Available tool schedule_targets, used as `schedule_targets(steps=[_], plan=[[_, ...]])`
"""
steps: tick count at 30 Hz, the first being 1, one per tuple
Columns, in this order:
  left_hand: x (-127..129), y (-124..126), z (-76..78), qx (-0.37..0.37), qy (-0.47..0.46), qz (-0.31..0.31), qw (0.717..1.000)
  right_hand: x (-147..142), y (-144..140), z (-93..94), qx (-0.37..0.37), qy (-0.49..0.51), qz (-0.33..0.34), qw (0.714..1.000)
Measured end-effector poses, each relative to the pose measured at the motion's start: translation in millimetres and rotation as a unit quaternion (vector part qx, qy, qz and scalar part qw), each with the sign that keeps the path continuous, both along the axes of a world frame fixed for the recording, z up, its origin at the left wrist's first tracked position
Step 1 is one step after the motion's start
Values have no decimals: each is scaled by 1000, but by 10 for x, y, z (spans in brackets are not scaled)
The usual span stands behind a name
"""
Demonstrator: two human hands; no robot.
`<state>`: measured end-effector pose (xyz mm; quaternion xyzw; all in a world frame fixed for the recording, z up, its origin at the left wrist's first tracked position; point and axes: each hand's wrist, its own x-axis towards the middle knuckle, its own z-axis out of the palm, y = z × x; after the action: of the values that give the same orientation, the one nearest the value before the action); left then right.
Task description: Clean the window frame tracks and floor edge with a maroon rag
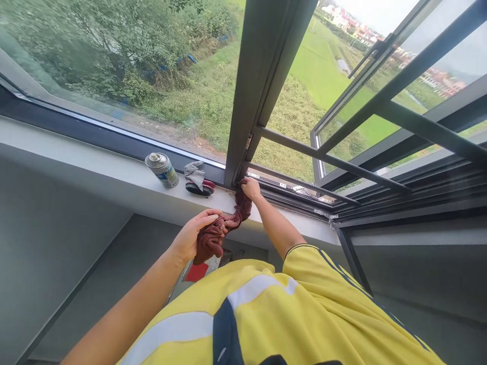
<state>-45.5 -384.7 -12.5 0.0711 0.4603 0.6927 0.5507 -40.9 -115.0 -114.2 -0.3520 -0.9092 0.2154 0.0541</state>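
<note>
A dark red-brown cloth (213, 237) is stretched between my two hands. My left hand (196, 230) is closed around its bunched end, below the front edge of the white window sill (114, 165). My right hand (250, 188) presses the cloth's other end into the lower corner of the dark window frame (255, 96), at the foot of the upright. Its fingertips are partly hidden against the frame. To the left on the sill lie a brush with dark bristles (200, 189), a crumpled grey cloth (195, 173) on top of it, and a spray can (162, 170).
Dark metal bars (289, 141) cross the opening on the right, where an outward-opened window sash (317, 152) has a handle (371, 56). A fixed glass pane (125, 66) fills the left. White scraps lie along the bottom track (300, 190). Something red (197, 272) shows below the sill.
</note>
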Motion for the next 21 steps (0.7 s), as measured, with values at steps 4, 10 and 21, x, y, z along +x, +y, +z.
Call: schedule_targets(steps=[4,10,21], plan=[[-26,23,11,4,-6,-2,1000,-22,-68,30,-40,-3,3,999],[-40,-17,37,4,4,-6,1000,-42,-152,97,-66,51,-30,996],[-632,-986,373,-153,124,-14,980,1193,-82,934,-353,313,39,881]])
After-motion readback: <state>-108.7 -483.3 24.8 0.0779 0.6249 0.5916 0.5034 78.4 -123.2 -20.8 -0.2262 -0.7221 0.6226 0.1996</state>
